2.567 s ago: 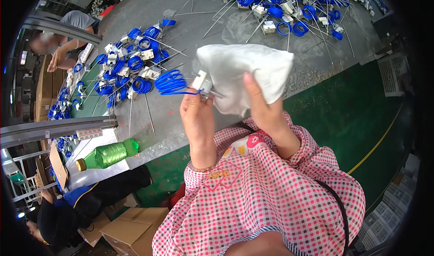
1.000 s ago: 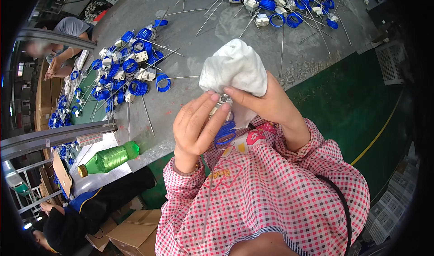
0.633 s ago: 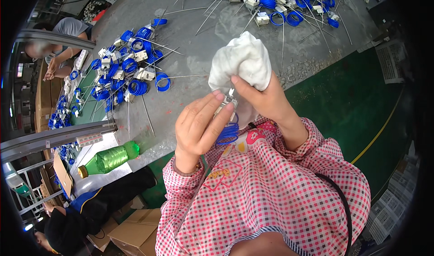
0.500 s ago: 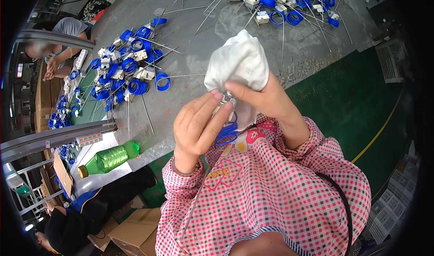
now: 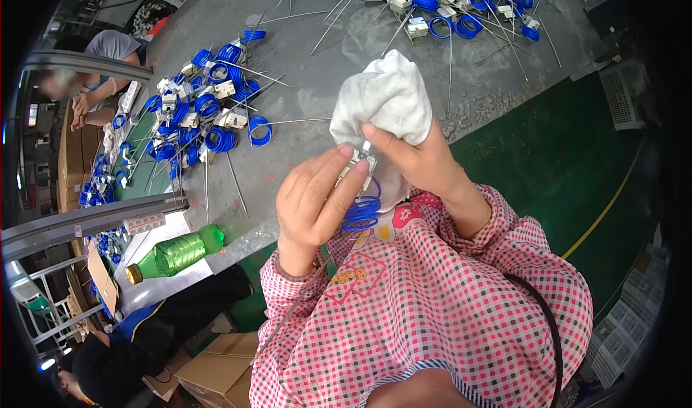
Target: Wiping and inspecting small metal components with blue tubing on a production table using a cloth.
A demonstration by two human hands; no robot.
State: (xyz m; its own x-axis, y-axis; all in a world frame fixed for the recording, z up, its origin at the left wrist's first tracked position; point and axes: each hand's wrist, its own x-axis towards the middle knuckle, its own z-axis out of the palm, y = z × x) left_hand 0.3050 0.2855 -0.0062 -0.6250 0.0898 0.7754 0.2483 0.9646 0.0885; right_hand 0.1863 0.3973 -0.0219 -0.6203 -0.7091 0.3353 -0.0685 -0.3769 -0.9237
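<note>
Right hand (image 5: 422,164) grip bunches white cloth (image 5: 386,98) around small metal part (image 5: 365,156); left hand (image 5: 313,202) grip pinches it, blue coil (image 5: 362,210) dangling below. Best: steady pinch, wipe evenly.

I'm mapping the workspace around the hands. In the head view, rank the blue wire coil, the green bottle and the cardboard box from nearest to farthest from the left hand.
1. Blue wire coil: touching the left hand, just to its right.
2. Green bottle: lying to the left, on the bench edge.
3. Cardboard box: lower left, down on the floor.
</note>
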